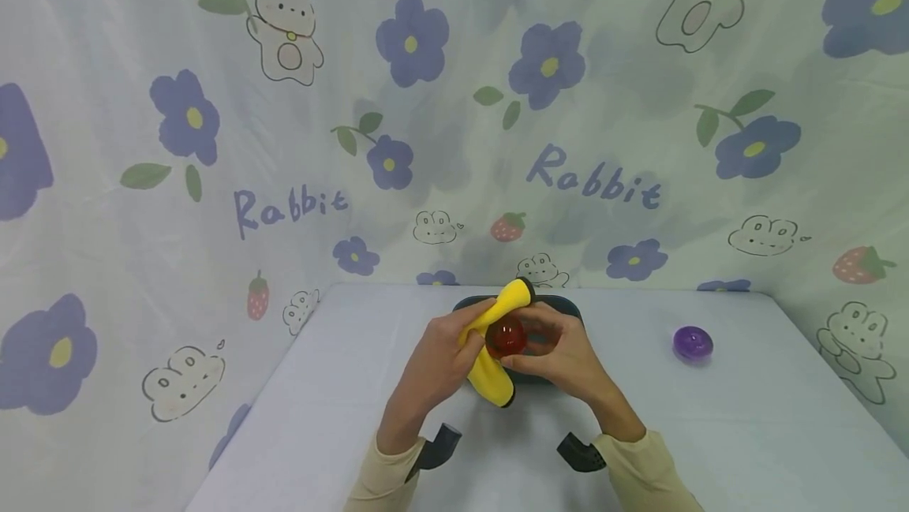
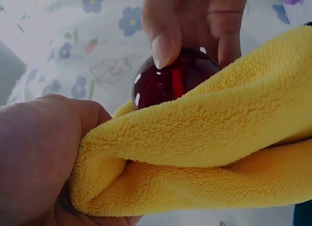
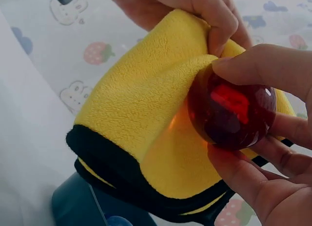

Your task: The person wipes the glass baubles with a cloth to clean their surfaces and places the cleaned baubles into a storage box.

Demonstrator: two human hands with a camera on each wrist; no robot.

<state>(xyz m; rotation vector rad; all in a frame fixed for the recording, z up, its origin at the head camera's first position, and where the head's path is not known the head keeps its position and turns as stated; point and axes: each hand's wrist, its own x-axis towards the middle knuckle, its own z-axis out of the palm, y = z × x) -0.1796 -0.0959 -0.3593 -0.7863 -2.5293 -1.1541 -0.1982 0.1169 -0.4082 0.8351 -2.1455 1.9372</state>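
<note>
My left hand (image 1: 447,354) grips a folded yellow cloth (image 3: 136,94) with a dark edge, fluffy in texture. Between thumb and fingers, my right hand (image 1: 561,350) holds a glossy clear red ball (image 3: 234,109). The ball touches the cloth, and in the left wrist view the cloth's fold (image 2: 195,128) covers its lower part. Both hands are raised in front of a dark teal container (image 1: 568,307), which they partly hide.
A purple transparent round object (image 1: 693,345) lies on the white table (image 1: 746,433) to the right. In the right wrist view, something blue and round (image 3: 118,221) shows at the container. A patterned curtain (image 1: 454,117) stands behind the table.
</note>
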